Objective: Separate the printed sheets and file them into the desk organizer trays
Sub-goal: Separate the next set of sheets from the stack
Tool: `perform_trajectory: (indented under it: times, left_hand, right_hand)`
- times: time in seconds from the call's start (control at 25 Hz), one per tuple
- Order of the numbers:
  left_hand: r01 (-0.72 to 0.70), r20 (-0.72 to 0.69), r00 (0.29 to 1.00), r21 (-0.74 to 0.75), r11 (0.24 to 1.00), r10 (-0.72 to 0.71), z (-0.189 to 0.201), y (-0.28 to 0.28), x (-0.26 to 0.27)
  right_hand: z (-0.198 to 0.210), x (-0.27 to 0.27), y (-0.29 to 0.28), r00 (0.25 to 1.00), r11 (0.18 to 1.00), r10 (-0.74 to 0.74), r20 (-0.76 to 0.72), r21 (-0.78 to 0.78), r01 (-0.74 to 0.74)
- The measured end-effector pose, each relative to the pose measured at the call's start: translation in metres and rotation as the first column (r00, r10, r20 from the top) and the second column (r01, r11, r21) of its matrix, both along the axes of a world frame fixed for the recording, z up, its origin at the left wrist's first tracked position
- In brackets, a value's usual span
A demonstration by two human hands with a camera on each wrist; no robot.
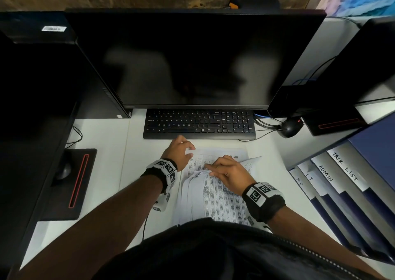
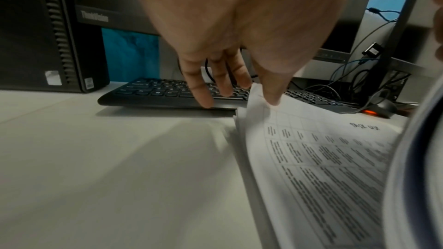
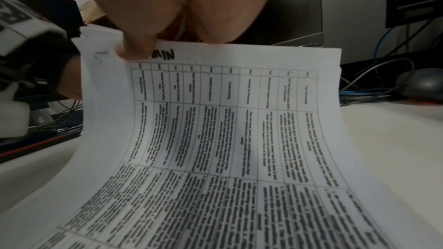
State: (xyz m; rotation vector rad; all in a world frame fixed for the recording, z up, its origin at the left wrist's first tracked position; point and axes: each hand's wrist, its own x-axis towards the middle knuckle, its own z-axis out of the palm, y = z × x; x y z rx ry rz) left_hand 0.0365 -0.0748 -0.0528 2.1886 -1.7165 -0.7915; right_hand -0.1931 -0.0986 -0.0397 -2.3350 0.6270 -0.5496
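- Two hands work one stack of printed sheets (image 1: 215, 196) lying on the white bench (image 1: 102, 172) before the keyboard (image 1: 198, 123).
- Separating is the step in hand: right hand (image 1: 229, 172) pinches up the sheet headed ADMIN (image 3: 215, 120); left hand (image 1: 179, 151), fingers relaxed, steadies the TASK LIST sheet (image 2: 323, 149) by its corner.
- Next, I judge, the lifted sheet must come free and go to the ADMIN tray (image 1: 327, 175) on the right.

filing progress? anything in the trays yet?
Done: nothing visibly filed; tray contents can't be seen. In hand: right hand lifts a sheet handwritten ADMIN; left hand touches the stack's far corner. Left: filing the stack into the labelled trays.
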Motion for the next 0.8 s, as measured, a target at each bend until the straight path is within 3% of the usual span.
perform_trajectory:
  times: [0.08,0.16,0.24,0.4,0.52,0.56,0.64,0.72,0.8]
  left_hand:
    - [0.018,-0.023,1.0,-0.043,0.999,-0.019,0.004,0.0,-0.002]
    - [0.029,-0.184,0.982,-0.024,0.999,-0.033,0.011,0.001,-0.003]
    - [0.046,-0.336,0.941,0.019,0.999,-0.036,0.018,0.002,-0.004]
    - [0.09,-0.479,0.876,0.037,0.995,-0.061,0.031,0.006,-0.002]
    - [0.054,-0.607,0.795,0.11,0.992,0.024,0.038,0.004,-0.003]
    - [-0.004,-0.603,0.795,0.106,0.994,0.067,0.036,0.003,-0.002]
    - [-0.118,-0.435,0.893,0.017,0.993,0.114,0.023,-0.001,0.004]
    - [-0.085,-0.206,0.974,0.053,0.995,0.095,0.009,-0.002,0.009]
    - [-0.019,-0.1,0.994,0.168,0.986,0.036,-0.001,-0.001,0.009]
  right_hand:
    - [0.001,0.001,-0.002,0.999,0.999,-0.033,-0.025,-0.026,0.032]
    - [0.003,0.001,-0.006,0.998,0.998,-0.059,-0.036,-0.031,0.058]
    - [0.005,-0.001,-0.009,0.997,0.998,-0.064,-0.046,-0.033,0.062]
    - [0.004,-0.004,-0.014,0.992,0.996,-0.087,-0.088,0.006,0.088]
    - [0.009,-0.003,-0.011,0.99,0.996,-0.059,-0.124,0.06,0.067]
    - [0.011,-0.004,-0.01,0.991,0.996,-0.056,-0.118,0.055,0.063]
    - [0.015,-0.005,-0.007,0.994,0.997,-0.059,-0.09,0.042,0.063]
    - [0.015,-0.008,-0.005,0.997,0.998,-0.049,-0.058,0.034,0.051]
    - [0.014,-0.01,-0.002,0.999,0.999,-0.025,-0.028,0.037,0.026]
